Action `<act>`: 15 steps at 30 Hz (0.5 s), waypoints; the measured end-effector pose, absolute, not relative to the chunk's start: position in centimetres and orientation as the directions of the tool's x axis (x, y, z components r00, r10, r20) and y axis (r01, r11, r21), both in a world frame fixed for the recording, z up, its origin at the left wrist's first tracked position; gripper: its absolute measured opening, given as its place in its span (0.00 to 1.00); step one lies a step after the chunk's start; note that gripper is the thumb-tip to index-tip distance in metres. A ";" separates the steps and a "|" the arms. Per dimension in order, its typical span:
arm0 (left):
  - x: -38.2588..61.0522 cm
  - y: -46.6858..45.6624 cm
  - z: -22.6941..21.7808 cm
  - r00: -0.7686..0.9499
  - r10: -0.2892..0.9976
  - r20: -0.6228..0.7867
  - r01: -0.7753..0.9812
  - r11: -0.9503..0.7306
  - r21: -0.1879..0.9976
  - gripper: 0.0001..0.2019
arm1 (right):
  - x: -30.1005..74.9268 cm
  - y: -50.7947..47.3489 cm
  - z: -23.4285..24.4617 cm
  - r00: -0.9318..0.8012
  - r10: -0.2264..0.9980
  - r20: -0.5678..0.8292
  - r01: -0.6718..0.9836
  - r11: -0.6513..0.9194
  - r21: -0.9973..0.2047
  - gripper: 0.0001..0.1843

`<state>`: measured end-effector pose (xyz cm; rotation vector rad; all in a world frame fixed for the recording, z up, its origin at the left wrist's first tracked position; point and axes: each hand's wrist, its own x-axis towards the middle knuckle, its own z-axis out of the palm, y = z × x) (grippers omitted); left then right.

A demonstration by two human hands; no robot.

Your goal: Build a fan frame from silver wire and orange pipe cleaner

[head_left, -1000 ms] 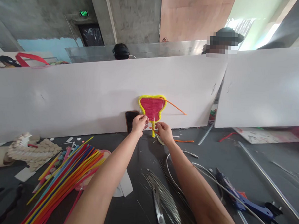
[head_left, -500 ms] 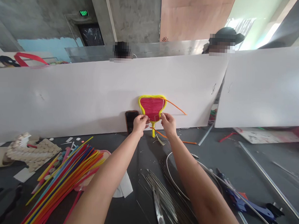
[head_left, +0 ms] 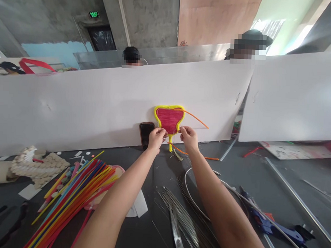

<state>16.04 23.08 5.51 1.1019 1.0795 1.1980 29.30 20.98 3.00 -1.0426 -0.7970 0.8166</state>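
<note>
A fan-shaped piece (head_left: 169,120) with a ribbed dark-pink middle, a fuzzy yellow rim and a short yellow handle leans upright against the white board. In front of it runs a thin bent wire (head_left: 157,117), pale and hard to follow. My left hand (head_left: 157,138) pinches this wire by the fan's lower left side. At the lower right side my right hand (head_left: 189,137) is closed in a pinch, apparently on the wire's other end. An orange pipe cleaner (head_left: 197,120) sticks out to the right from the fan's top. A tassel (head_left: 177,155) lies below the handle.
A phone (head_left: 147,134) leans on the white board (head_left: 100,110) left of the fan. Colourful pipe cleaners (head_left: 77,193) lie at left. Metal wires (head_left: 180,212), scissors (head_left: 176,230) and a blue glue gun (head_left: 262,219) lie nearer. Two people are behind the board.
Both hands have shifted very slightly to the right in view, along with the whole scene. The thin wire sits a little further right against the fan's left side.
</note>
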 end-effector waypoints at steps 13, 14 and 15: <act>13.4 13.7 5.4 0.431 0.895 -0.120 -0.504 0.348 0.790 0.15 | 26.0 13.3 4.7 0.254 0.958 0.129 -0.424 0.231 -0.876 0.16; 13.3 12.8 5.5 0.423 0.897 -0.126 -0.516 0.353 0.780 0.15 | 25.7 12.5 4.8 0.241 0.961 0.133 -0.428 0.229 -0.874 0.16; 13.2 11.9 5.6 0.414 0.901 -0.131 -0.522 0.353 0.776 0.14 | 25.4 11.6 4.9 0.230 0.963 0.141 -0.431 0.231 -0.872 0.16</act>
